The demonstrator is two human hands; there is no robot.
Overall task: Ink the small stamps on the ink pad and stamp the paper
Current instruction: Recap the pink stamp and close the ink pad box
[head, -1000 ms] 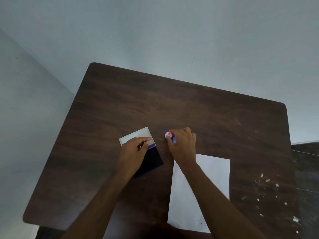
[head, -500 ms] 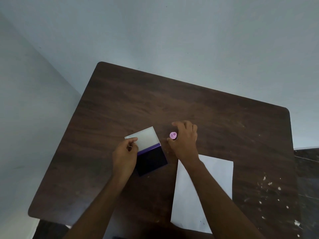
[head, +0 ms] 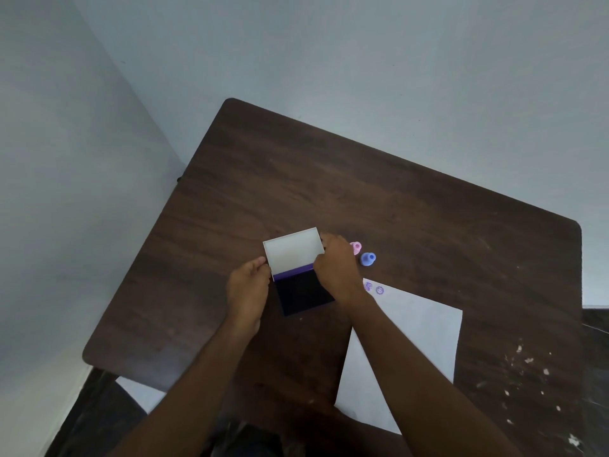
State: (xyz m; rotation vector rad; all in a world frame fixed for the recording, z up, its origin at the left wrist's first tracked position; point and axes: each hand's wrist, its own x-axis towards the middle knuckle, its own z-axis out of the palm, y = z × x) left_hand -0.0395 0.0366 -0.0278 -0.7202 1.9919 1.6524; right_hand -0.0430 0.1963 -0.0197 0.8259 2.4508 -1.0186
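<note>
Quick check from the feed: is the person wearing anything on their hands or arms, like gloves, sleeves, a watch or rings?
Nothing shows. Both the left hand and the right hand are bare, with no gloves. Both forearms are uncovered as far as the frame's bottom edge, so no sleeves are in view. I see no watch, bracelet or band at either wrist. Rings would be too small to rule out here.

Dark brown wood-grain bench (head: 412, 209); white paper sheet (head: 418, 341) with purple prints; ink pad (head: 301, 291) near-black, lid white; stamps pink (head: 356, 248), blue (head: 368, 258).

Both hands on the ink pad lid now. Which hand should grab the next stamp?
Right. The right hand is beside the pink stamp and blue stamp; the left hand is across the ink pad.
</note>
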